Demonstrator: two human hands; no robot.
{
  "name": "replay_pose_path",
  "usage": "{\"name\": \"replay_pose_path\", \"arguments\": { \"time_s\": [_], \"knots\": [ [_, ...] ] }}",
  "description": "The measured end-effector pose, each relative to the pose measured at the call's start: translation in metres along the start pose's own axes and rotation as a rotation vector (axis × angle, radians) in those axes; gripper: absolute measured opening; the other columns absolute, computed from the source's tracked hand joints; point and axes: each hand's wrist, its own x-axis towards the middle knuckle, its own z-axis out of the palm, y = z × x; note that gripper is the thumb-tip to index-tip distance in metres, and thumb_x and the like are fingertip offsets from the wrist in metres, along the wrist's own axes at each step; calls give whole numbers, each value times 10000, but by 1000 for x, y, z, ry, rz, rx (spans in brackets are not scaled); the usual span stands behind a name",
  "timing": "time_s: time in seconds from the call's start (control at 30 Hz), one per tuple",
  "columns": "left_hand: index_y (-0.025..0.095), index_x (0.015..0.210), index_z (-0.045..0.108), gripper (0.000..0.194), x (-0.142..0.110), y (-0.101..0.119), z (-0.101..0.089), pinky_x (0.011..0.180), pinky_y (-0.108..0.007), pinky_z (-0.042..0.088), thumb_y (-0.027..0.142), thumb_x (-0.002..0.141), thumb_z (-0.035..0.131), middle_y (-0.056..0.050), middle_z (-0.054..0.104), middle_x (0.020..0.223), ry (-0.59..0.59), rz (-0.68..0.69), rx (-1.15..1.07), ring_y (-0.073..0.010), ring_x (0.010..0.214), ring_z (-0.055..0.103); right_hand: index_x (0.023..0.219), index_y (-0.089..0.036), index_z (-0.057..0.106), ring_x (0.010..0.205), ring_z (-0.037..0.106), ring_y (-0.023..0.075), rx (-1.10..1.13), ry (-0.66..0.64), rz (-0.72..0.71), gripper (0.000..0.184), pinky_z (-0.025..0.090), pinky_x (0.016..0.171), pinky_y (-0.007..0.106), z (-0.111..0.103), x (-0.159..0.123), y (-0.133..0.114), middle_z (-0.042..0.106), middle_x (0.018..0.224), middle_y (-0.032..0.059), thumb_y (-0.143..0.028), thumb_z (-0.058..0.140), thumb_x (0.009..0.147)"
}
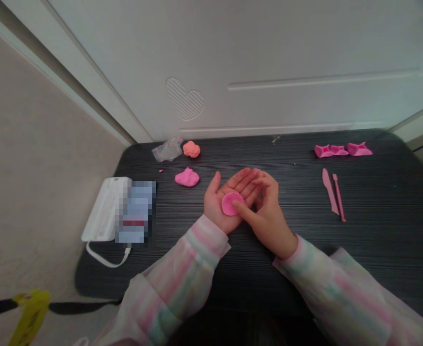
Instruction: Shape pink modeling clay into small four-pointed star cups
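My left hand (pixel 217 199) is turned palm up, fingers stretched out and thumb apart. On its palm rests a thin, flattened disc of pink modelling clay (pixel 229 203). The thumb of my right hand (pixel 267 211) presses on the disc's right edge. Its other fingers bend against the fingers of my left hand, and their tips are partly hidden. Left of my hands lies a lump of pink modelling clay (pixel 187 178), with an orange clay lump (pixel 192 149) behind it.
Several folded pink clay pieces (pixel 336 150) lie at the back right of the dark table (pixel 262 283). Nearer are a pink plastic knife (pixel 329 190) and a thin pink stick tool (pixel 339 197). Clear wrap (pixel 168 150), a white power bank (pixel 106 209) and a blurred-out phone (pixel 135 211) lie left.
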Motion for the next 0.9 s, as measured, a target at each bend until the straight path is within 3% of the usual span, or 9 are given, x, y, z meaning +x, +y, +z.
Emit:
{"name": "replay_pose_path", "arguments": {
  "time_s": [0.1, 0.17, 0.33, 0.53, 0.9],
  "knots": [
    [100, 882, 610, 532, 0, 2, 4, 903, -303, 365, 490, 807, 257, -108, 633, 952, -28, 35, -4, -209, 1080, 481, 1155, -305, 198, 1187, 344, 177, 319, -29, 143, 651, 372, 936, 386, 7, -3, 1, 278, 1304, 67, -271, 613, 655],
    [114, 877, 614, 554, 1, 2, 6, 903, -308, 363, 508, 805, 231, -100, 638, 944, -49, 47, 11, -212, 1098, 467, 1204, -306, 153, 1193, 344, 171, 458, -74, 240, 702, 362, 953, 386, 13, -5, -1, 264, 1339, 63, -278, 604, 667],
    [130, 848, 622, 573, 3, 0, 9, 921, -333, 342, 522, 801, 207, -97, 649, 914, -60, 77, 56, -219, 1142, 422, 1213, -266, 292, 1165, 390, 167, 684, -182, 416, 550, 323, 987, 392, 22, -6, -8, 407, 1277, 39, -280, 536, 720],
    [113, 817, 625, 599, 3, 2, 9, 934, -336, 329, 534, 794, 199, -116, 645, 917, -73, 72, 95, -228, 1144, 418, 1114, -204, 445, 1078, 479, 177, 747, -179, 463, 422, 328, 976, 375, 22, -5, -5, 517, 1175, 61, -254, 556, 710],
    [118, 797, 637, 615, 3, 2, 8, 900, -332, 362, 534, 800, 184, -96, 669, 830, -98, 29, 80, -230, 1068, 494, 1092, -227, 444, 1084, 472, 169, 680, -154, 432, 398, 346, 962, 373, 20, -7, -5, 522, 1163, 42, -282, 558, 714]
  ]
}}
